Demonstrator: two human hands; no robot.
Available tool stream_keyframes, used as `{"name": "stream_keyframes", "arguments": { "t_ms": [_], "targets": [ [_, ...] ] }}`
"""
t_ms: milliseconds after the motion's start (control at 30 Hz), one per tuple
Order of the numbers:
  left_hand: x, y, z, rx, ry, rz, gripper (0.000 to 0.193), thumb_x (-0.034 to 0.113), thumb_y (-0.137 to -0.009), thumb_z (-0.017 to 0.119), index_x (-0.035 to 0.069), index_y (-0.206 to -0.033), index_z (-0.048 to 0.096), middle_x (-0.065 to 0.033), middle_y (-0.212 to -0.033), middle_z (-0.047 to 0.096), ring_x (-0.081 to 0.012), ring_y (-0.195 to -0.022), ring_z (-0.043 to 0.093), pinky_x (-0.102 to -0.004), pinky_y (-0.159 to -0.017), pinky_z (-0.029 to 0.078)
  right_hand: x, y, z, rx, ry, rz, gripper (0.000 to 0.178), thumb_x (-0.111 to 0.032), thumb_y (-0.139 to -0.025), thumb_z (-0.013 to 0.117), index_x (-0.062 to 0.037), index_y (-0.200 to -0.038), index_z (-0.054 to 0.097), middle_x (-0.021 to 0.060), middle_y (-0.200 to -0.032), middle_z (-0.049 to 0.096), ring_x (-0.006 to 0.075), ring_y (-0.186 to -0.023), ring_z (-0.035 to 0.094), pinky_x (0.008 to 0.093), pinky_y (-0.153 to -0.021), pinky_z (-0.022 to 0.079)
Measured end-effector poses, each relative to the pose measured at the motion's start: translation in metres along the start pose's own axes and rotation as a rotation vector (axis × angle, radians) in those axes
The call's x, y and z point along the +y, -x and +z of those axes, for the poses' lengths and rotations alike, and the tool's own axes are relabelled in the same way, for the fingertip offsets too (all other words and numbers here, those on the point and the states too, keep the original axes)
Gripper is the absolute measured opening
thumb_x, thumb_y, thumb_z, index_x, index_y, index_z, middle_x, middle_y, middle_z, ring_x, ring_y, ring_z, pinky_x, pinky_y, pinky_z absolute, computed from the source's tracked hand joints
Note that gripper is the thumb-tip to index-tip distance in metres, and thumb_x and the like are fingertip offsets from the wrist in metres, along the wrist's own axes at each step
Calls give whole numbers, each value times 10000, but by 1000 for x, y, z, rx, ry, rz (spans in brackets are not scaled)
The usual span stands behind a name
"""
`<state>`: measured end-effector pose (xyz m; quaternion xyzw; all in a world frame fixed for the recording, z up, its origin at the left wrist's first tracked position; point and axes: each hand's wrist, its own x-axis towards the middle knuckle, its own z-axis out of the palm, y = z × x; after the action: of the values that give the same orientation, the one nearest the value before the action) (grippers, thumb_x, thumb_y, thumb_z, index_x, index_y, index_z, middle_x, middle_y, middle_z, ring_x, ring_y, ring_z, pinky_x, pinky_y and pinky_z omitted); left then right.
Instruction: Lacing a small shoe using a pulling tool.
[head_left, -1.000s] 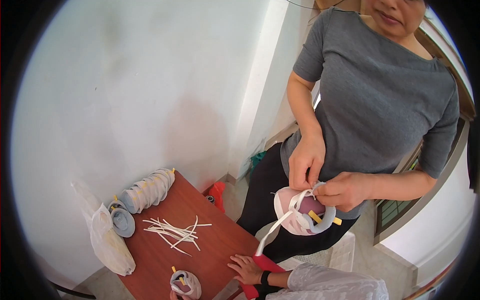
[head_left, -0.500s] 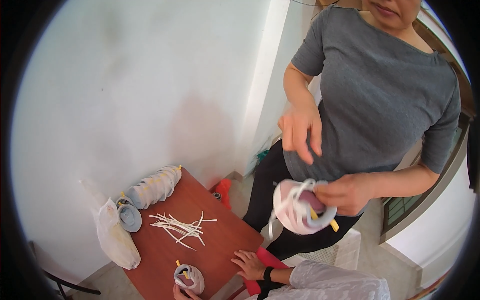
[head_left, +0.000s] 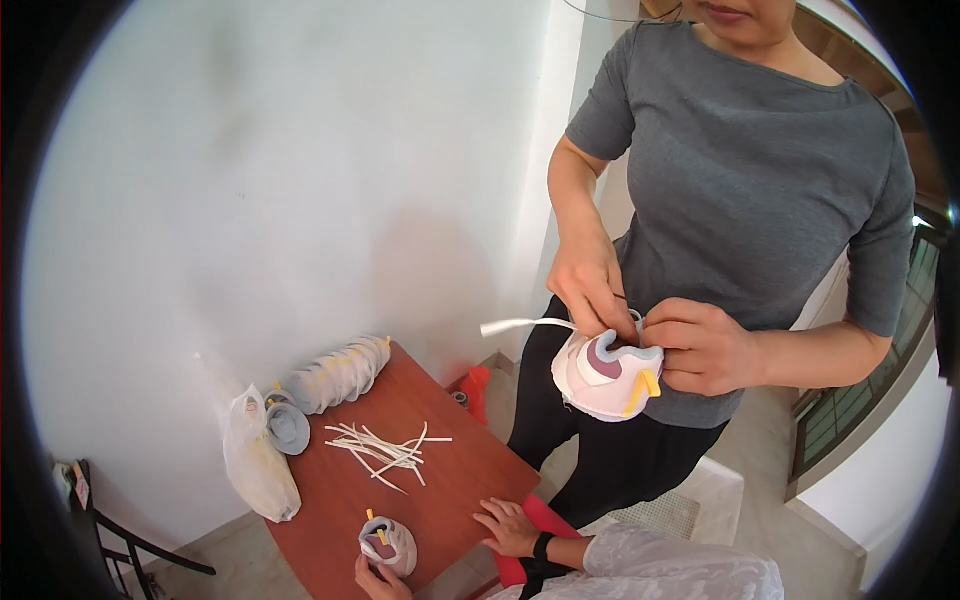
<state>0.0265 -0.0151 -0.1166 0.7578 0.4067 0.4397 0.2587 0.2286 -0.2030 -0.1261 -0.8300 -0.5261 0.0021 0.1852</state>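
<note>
A small pale shoe upper [head_left: 402,549] with yellow tabs stands on the reddish-brown table [head_left: 460,456] near its front edge. My left hand [head_left: 381,581] comes in at the lower edge, thumb and fingers closed at its near left side. My right hand [head_left: 511,527] lies flat with fingers spread on the table's right edge, a black band on the wrist; it holds nothing. Across from me, a person in a grey top holds another pink-white shoe upper [head_left: 606,388] with both hands. A white lace [head_left: 527,325] sticks out to its left, and the person's fingertips are partly hidden behind the upper.
Loose white laces [head_left: 383,452] lie mid-table. Behind them a row of nested uppers [head_left: 340,377], a grey-blue upper [head_left: 289,429] and a plastic bag [head_left: 255,465] line the wall side. A red chair [head_left: 545,517] and white crate [head_left: 690,500] stand right, a black chair [head_left: 115,540] left.
The person opposite has turned the held upper and brought the other hand down onto it. The view has shifted slightly. My hands stay by the small upper and the table edge.
</note>
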Motion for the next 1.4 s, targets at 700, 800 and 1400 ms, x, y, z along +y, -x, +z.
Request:
{"name": "stream_keyframes", "arguments": {
  "t_ms": [700, 800, 1400],
  "targets": [
    [-12, 5, 8, -8, -14, 66, 337, 154, -898, 553, -48, -1167, 528, -238, -1141, 551, -387, -1060, 506, -445, -935, 395, 6, 4, -2, 49, -43, 3, 579, -315, -767, 679, -100, -1271, 492, 173, -1355, 387, 358, -1268, 346, 489, -1013, 302],
    [-15, 6, 8, -32, -35, 30, 341, 153, -895, 559, -50, -1167, 528, -237, -1139, 552, -386, -1058, 508, -445, -936, 395, 5, 4, -2, 64, -47, 4, 575, -309, -751, 689, -109, -1256, 504, 163, -1350, 395, 356, -1262, 355, 487, -1006, 311],
    [29, -18, 12, -187, -132, -214, 905, 200, -603, 815, 10, -1346, 335, -198, -1234, 465, -385, -1149, 418, -477, -988, 311, 6, 0, -3, 85, -35, -20, 617, -274, -667, 747, -105, -1216, 520, 169, -1319, 411, 368, -1241, 364, 508, -999, 304]
  ]
}}
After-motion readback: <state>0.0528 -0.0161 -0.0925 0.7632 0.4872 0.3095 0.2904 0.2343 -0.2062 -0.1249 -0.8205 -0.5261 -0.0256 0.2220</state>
